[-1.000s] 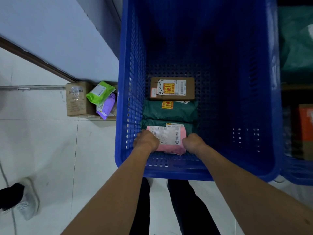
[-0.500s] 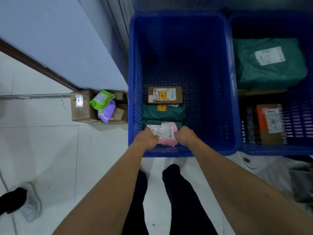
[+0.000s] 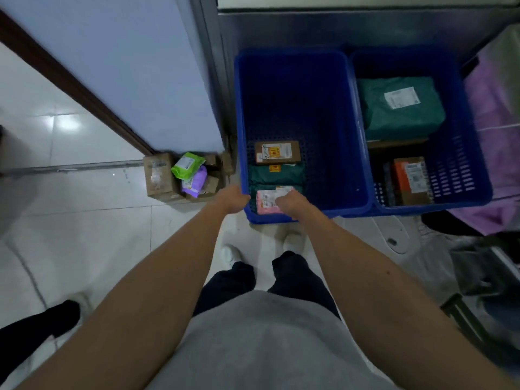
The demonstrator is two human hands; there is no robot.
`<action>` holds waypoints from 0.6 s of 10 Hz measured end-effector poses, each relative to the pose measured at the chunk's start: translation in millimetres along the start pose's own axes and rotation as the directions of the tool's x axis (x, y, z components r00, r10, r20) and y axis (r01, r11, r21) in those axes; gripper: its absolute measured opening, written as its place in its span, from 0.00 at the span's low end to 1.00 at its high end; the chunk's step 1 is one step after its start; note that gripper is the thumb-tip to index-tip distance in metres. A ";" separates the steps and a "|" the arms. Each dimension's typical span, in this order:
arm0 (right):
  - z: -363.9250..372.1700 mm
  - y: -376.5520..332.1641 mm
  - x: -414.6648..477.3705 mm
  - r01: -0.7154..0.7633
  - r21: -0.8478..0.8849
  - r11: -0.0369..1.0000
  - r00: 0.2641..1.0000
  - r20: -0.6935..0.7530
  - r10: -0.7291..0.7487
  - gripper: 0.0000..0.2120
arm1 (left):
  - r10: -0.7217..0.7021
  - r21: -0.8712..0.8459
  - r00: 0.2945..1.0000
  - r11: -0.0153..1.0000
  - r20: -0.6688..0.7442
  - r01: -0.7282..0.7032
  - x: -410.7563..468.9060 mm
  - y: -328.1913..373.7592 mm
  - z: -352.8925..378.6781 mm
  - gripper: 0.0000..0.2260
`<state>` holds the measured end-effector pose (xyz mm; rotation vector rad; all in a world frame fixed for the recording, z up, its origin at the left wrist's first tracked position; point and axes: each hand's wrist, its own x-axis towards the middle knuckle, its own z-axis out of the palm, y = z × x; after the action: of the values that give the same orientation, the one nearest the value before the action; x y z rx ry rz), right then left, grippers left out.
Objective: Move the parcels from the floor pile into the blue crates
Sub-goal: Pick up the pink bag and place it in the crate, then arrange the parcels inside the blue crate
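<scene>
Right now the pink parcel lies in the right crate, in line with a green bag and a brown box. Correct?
No: the head view shows the pink parcel in the left crate, not the right. It does lie in line with the green bag and the brown box.

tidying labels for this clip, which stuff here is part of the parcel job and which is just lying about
Part of the job: left blue crate, right blue crate, pink parcel, brown box, lime packet, purple packet, cardboard box on the floor.
Lying about: purple cloth, another person's leg.
</scene>
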<state>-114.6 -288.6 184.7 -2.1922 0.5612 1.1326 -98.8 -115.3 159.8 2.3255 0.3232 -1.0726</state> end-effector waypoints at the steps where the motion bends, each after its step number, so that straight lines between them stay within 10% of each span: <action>1: 4.6 -7.8 -13.9 0.023 -0.036 0.999 1.000 0.016 -0.023 0.17 | -0.012 0.006 0.999 1.000 -0.044 0.012 -7.7 -19.0 -14.7 0.20; 6: 31.0 -52.4 4.2 0.305 -0.403 0.863 0.949 0.053 -0.311 0.12 | -0.253 -0.096 0.957 0.966 -0.143 0.241 -51.5 -70.2 -57.0 0.17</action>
<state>-98.5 -229.8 183.7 -2.5255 -0.0401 1.1334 -126.9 -24.4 202.0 2.3469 0.7199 -0.9745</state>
